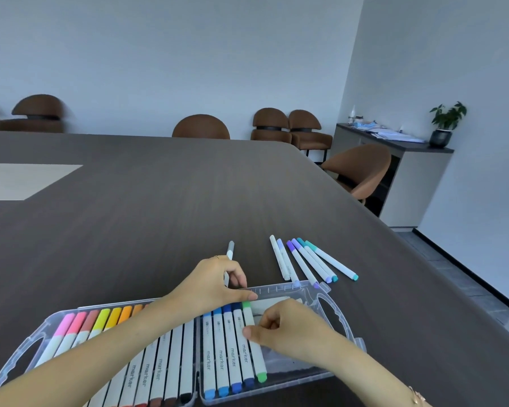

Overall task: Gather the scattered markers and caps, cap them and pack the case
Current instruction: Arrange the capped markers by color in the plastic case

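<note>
We see a clear, hard-plastic marker case (pixel 294 289) lying open on a dark wood-grain table (pixel 159 201), its two shallow halves joined at a middle hinge, with moulded handle cut-outs at the outer ends. The left half holds a row of white-barrelled markers with pink, red, yellow and orange caps (pixel 100 321). The right half holds four blue-capped markers (pixel 224 348) and one green-capped marker (pixel 254 339) side by side; the barrels carry the printed word "marker" in grey lettering, with a smaller mark above it too small to read.

Our right hand (pixel 288 333) rests over the right half, fingers curled, thumb tip pressing on the green-capped marker's barrel. Our left hand (pixel 215 284) reaches across the case's far rim, fingers curled around a slim white marker with a grey cap (pixel 230 251), thumb tip touching the rim.

Beyond the case, six loose slender markers with white, lilac, purple and teal caps (pixel 309 261) lie fanned on the table, their near ends touching or just beside the case's far rim.
</note>
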The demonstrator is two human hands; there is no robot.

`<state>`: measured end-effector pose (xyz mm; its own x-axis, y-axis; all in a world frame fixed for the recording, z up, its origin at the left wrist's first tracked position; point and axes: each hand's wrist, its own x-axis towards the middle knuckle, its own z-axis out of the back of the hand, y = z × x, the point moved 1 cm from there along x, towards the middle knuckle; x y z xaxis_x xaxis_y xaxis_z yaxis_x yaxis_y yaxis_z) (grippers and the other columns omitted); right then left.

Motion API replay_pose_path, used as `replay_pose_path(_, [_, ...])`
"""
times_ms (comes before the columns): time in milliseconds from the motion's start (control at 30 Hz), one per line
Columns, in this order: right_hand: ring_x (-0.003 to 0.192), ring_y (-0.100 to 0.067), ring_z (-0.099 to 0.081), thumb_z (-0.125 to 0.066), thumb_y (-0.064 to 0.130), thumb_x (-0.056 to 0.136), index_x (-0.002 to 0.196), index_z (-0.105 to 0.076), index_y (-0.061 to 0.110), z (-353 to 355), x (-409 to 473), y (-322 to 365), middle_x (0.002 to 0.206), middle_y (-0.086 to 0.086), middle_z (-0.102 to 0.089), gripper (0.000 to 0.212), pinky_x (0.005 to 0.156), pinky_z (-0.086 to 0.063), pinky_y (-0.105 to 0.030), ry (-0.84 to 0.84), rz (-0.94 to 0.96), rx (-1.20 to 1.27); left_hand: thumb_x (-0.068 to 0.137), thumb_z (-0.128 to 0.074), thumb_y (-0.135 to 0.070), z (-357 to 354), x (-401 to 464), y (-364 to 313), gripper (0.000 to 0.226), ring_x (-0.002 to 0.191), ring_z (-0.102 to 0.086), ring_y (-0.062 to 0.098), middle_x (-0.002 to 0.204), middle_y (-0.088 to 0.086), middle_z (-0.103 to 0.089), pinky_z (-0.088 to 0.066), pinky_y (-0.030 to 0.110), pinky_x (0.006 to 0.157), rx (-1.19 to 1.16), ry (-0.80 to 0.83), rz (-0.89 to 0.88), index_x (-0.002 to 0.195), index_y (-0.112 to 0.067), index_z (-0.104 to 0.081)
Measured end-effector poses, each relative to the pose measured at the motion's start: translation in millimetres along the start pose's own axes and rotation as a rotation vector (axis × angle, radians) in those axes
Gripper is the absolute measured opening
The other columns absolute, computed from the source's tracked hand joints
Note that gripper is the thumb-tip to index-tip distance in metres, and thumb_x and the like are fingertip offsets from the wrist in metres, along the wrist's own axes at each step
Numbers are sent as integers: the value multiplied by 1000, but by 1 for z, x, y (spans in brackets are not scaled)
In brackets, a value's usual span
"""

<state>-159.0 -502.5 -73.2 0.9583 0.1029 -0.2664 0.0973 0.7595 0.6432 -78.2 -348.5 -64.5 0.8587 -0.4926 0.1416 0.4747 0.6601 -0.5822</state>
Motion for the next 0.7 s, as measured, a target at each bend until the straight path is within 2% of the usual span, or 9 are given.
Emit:
replay_pose_path(167, [76,-10,-65,-60,53,80,78,-70,22,-9,-4,-2,76,6,-70,33,74,-55,-26,-124,0,-88,68,-76,-49,-3,1,6,25,74,-54,3,78,-12,-59,-42,13,63,-20,-11,-18,70,-29,-62])
replay_pose_path(300, [65,-5,-58,-59,54,82,73,-65,27,-9,-6,-1,65,11,-61,29,66,-50,-20,-151,18,-85,69,-76,-49,-2,1,7,24,72,-53,-3,78,-12,-60,-42,11,63,-40,-7,-30,73,-28,-64])
replay_pose_path(467, [63,-6,-56,-56,53,85,74,-63,26,-10,-10,2,65,9,-59,31,62,-48,-19,-188,58,-116,67,-77,-49,-3,3,9,27,71,-51,-8,77,-11,-60,-41,8,60,-44,-11,-28,72,-27,-64])
replay_pose_path(600, [61,-5,-51,-52,56,87,68,-52,27,-3,-11,4,64,10,-54,35,62,-42,-20,-92,110,-165,68,-77,-49,-3,2,9,28,72,-51,1,78,-11,-57,-40,11,61,-4,6,-25,73,-26,-63])
replay_pose_path(700, [63,-2,-54,-50,54,90,69,-49,26,1,-13,6,67,15,-56,35,63,-44,-19,-9,162,-221,70,-76,-49,-2,3,8,27,74,-50,4,77,-11,-56,-42,16,65,11,22,-45,72,-26,-62])
